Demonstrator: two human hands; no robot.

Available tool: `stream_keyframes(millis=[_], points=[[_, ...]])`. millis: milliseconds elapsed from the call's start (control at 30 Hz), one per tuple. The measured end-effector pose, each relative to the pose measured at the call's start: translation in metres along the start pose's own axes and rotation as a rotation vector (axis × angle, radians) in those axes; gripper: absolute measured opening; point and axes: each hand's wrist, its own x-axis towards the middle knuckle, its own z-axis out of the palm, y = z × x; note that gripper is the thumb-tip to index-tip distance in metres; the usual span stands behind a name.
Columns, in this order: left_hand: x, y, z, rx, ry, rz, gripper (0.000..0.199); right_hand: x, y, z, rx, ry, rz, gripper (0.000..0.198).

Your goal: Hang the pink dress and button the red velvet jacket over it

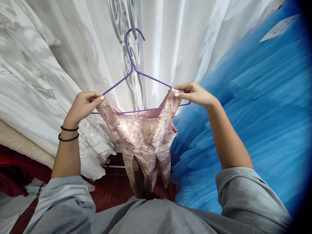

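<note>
A great bank of white gowns [48, 65] fills the left and the middle of the view, their sheer skirts falling in long folds, and a mass of blue tulle [255, 113] crowds in from the right; the two leave only a narrow gap between them, which is likely why the work is done up in the air and close to the body rather than laid on anything. Behind the gap a white scrolled metal frame [126, 58] rises, and at the lower left a red fabric [14, 172] lies against the dark red floor [109, 191]. In the gap hangs a small pink brocade dress [143, 143], patterned with flowers, its skirt dropping free toward the floor so its weight keeps the cloth straight. Its shoulders sit at the two ends of a purple wire hanger [133, 70], whose hook points up in front of the frame; I cannot tell whether it is caught on it. The left hand [83, 107] is closed at the left shoulder, fingertips pinching the strap against the hanger's arm, two black bands on its wrist. The right hand [195, 94] pinches the right strap at the hanger's other end, so that both sides are held level.
</note>
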Motion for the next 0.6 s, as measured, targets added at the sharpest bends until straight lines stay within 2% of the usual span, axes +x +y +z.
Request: stream_keyframes(millis=[67,200,267,333,433,500,600], points=[[0.003,0.000,0.006,-0.036,0.062,0.005,0.063,0.004,0.003,0.006,-0.023,0.105,0.005,0.033],[0.007,-0.005,0.019,-0.225,0.327,-0.029,0.063,0.012,0.004,0.019,0.012,0.334,-0.058,0.030],[0.008,-0.005,0.025,-0.251,0.395,-0.014,0.059,0.015,0.002,0.026,0.010,0.435,-0.101,0.029],[0.008,-0.005,0.030,-0.224,0.349,0.012,0.055,0.018,0.001,0.034,-0.042,0.477,-0.128,0.026],[0.006,-0.004,0.031,-0.086,0.216,0.019,0.057,0.019,0.003,0.044,-0.178,0.467,-0.141,0.021],[0.004,-0.005,0.029,0.054,0.194,0.039,0.058,0.018,0.005,0.048,-0.272,0.459,-0.135,0.022],[-0.002,-0.009,0.029,0.324,0.231,0.152,0.052,0.017,0.004,0.050,-0.444,0.442,-0.126,0.029]])
